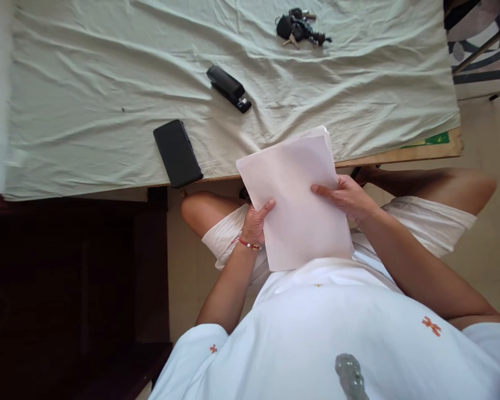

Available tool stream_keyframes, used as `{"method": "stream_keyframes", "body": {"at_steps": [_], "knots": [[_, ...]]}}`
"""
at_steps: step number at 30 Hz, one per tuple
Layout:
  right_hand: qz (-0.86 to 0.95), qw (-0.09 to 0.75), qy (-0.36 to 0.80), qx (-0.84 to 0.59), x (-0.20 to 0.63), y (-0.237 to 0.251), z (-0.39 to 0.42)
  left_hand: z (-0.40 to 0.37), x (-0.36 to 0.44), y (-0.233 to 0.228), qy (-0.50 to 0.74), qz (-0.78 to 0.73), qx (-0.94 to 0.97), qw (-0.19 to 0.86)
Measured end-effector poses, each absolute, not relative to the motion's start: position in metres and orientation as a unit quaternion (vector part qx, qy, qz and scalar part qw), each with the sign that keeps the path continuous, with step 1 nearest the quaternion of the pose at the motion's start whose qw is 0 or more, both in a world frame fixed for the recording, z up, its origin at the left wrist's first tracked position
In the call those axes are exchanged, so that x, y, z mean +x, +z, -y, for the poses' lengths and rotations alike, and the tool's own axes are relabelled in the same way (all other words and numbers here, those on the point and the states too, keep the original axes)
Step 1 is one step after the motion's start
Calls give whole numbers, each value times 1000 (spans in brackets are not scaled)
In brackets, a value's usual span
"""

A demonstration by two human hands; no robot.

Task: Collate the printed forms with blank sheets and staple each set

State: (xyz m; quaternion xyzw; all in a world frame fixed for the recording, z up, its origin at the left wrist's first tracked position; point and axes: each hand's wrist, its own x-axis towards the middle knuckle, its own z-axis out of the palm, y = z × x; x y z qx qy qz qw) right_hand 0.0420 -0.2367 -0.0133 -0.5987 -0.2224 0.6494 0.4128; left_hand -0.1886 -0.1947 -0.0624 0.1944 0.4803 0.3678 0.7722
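Two hands hold one stack of white paper sheets: the left hand at its left edge, the right hand at its right edge; the number of sheets in it cannot be told. One desk carries one black stapler, one black phone and one bunch of keys. One red bracelet circles the left wrist.
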Motion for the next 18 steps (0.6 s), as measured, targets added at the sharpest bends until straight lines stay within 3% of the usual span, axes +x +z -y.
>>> {"method": "stream_keyframes", "body": {"at_steps": [3, 7, 11, 18], "knots": [[315, 398, 574, -642, 44, -20, 232, 192, -191, -71, 371, -489, 194, 765], [485, 399, 266, -732, 46, -19, 222, 192, -193, -78, 378, -486, 201, 761], [613, 369, 26, -699, 40, 4, 204, 194, -191, -78, 387, -485, 225, 751], [758, 242, 122, -593, 10, 5, 141, 193, -189, -72, 352, -484, 237, 765]]}}
